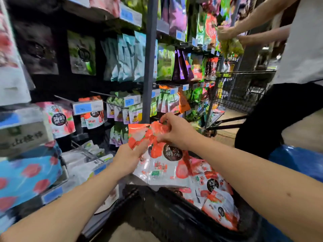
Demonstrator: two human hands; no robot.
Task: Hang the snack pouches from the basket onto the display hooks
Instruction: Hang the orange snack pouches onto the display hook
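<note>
Red-and-white pouches (162, 165), apparently a small stack, stand upright just above the basket (166, 215), long axis vertical, crumpled tops up; left hand (128, 158) grips their left edge, right hand (174, 131) pinches the tops

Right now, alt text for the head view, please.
The left hand grips and the right hand pinches a bunch of red-and-white snack pouches above a black basket holding more. Hanging snack bags fill the rack behind; another person stands at right.
</note>
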